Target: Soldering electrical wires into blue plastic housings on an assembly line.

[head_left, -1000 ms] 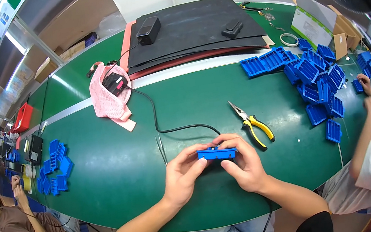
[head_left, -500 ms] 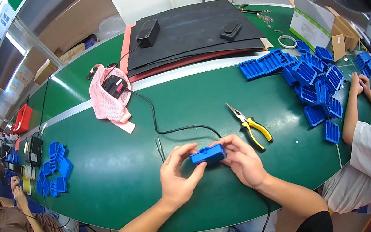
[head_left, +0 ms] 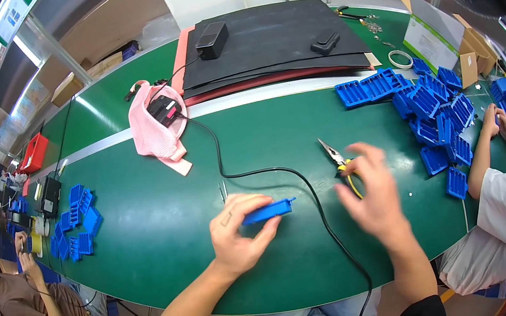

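Between the thumb and fingers of my left hand [head_left: 238, 234] is a small blue plastic case [head_left: 268, 211], held above the table with one narrow side toward me. My right hand [head_left: 369, 193] is off the case, its fingers spread and slightly blurred, with nothing in it. It hovers over the yellow-and-black handles of the needle-nose pliers [head_left: 334, 154], hiding part of them. Beyond my left hand lie metal tweezers [head_left: 223, 191], partly covered by the fingers. A black cable [head_left: 316, 194] curves across the green table between my hands.
Many blue trays [head_left: 431, 113] are heaped at right, more [head_left: 75, 225] at left. A pink cloth [head_left: 156, 133] with a black device lies ahead, before stacked black sheets [head_left: 275, 38]. One co-worker [head_left: 500, 214] sits right, another [head_left: 23, 294] left. A white-green box [head_left: 432, 29] stands back right.
My right hand has let go of the blue case and moved right to above the pliers. My left hand keeps the case, now turned and slightly farther left. The view has shifted a little.
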Tool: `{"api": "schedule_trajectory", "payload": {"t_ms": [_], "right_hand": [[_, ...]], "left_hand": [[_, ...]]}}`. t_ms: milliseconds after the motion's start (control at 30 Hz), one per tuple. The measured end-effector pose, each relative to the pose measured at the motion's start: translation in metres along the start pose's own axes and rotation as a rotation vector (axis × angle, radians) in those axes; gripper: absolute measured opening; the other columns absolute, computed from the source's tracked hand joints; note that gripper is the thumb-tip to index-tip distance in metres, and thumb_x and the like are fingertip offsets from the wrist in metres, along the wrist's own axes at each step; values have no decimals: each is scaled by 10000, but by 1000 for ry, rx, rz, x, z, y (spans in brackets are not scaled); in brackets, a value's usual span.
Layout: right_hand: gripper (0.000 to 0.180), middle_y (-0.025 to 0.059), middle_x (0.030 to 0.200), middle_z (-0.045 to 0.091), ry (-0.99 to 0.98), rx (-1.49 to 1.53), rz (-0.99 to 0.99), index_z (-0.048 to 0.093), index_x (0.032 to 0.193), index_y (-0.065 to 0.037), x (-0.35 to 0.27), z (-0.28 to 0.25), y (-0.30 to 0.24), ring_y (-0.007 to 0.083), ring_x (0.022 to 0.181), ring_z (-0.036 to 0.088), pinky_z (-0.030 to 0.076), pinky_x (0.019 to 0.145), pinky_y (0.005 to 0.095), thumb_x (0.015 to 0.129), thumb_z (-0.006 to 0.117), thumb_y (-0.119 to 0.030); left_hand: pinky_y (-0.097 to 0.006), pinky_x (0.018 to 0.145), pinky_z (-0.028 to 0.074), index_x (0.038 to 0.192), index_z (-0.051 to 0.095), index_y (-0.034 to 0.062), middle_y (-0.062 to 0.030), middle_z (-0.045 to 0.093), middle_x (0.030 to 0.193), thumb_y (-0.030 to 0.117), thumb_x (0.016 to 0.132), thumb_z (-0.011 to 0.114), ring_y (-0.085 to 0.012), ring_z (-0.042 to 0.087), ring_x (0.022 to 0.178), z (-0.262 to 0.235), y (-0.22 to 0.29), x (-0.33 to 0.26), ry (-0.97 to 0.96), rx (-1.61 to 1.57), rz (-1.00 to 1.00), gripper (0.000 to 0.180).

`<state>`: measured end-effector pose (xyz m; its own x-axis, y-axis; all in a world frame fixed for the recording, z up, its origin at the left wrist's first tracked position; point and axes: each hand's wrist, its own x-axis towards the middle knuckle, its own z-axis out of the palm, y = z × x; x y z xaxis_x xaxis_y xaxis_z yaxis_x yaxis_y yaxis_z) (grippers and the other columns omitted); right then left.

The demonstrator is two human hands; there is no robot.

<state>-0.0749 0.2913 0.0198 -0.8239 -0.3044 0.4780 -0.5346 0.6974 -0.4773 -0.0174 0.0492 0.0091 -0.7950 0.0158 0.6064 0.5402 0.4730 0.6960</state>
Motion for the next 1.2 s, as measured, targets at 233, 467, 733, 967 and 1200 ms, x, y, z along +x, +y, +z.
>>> {"api": "schedule_trajectory", "payload": {"t_ms": [233, 467, 733, 967, 1200], "right_hand": [[482, 154, 969, 532, -265, -380, 184, 510, 938, -19, -5, -8, 30, 343, 929, 545, 471, 716, 441, 697, 819, -300], [339, 190, 949, 539, -232, -328, 140, 497, 956, -7, -9, 7, 24, 386, 922, 551, 476, 745, 472, 803, 707, -225], [212, 5, 722, 434, -296, 742, 492, 600, 853, 20, -1, 11, 17, 78, 674, 401, 341, 576, 274, 850, 687, -174], [157, 65, 1071, 618, -563, 1149, 295, 678, 947, 14, -24, 31, -26, 180, 1027, 578, 434, 926, 306, 899, 600, -113], [167, 57, 1051, 604, -591, 1101, 270, 697, 948, 2, -30, 37, -32, 163, 982, 576, 444, 871, 298, 914, 611, -137]], "left_hand": [[-298, 875, 490, 1086, 639, -6, -101, 660, 1034, 1, 773, 747, -148, 617, 941, -13, -15, 6, 152, -508, -391, 331], [-271, 808, 505, 1098, 642, 5, -57, 631, 995, 7, 785, 736, -129, 607, 892, -20, -21, 14, 162, -717, -595, 327], [-277, 754, 521, 998, 712, 5, -87, 663, 983, -53, 701, 740, -163, 639, 875, -24, -8, 18, 101, -108, -180, 304], [-288, 785, 539, 1002, 703, -8, -155, 711, 1046, -79, 721, 715, -212, 691, 928, -24, -8, 18, 127, 24, -116, 290], [-303, 809, 544, 1029, 688, -21, -172, 706, 1064, -76, 725, 725, -248, 700, 942, -19, -7, 16, 159, 97, -73, 311]]}}
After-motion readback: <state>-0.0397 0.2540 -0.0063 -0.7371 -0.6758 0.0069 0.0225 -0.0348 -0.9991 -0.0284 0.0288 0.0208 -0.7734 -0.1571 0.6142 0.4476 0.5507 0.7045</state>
